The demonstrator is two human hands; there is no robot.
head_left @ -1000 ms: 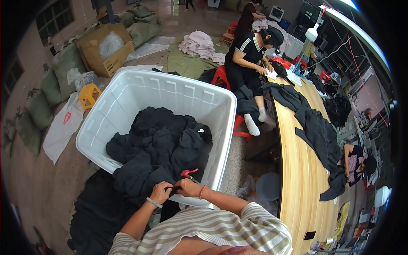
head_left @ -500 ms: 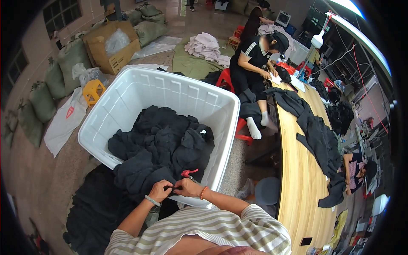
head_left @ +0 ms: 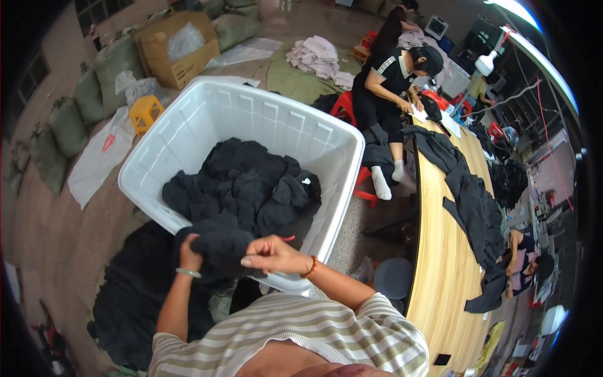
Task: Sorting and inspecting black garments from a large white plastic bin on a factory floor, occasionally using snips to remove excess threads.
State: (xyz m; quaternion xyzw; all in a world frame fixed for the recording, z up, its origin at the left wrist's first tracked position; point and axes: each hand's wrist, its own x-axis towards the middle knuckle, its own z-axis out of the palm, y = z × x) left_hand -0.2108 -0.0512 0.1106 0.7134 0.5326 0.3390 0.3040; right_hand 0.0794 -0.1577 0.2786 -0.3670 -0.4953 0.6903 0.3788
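My left hand (head_left: 190,254), with a pale bangle at its wrist, is closed on a black knit garment (head_left: 223,242) raised over the near rim of a white plastic bin (head_left: 326,254). To its right, my right hand (head_left: 276,256), wearing an orange bead bracelet, has its fingers closed at the garment's edge. The red end of a small tool (head_left: 287,238) sticks out behind this hand; the rest of it is hidden. Inside the bin lies a heap of black garments (head_left: 248,182), with a small white tag (head_left: 306,181) showing on it.
More black cloth (head_left: 135,301) lies on the floor left of the bin. A long wooden table (head_left: 443,270) with dark garments runs along the right, a grey stool (head_left: 394,278) beside it. A seated co-worker (head_left: 386,81) works beyond the bin. A yellow stool (head_left: 146,113) and sacks stand left.
My hands have moved apart, the left one going left and up with the garment bunched in it. More of the red tool is hidden now. The view has shifted slightly.
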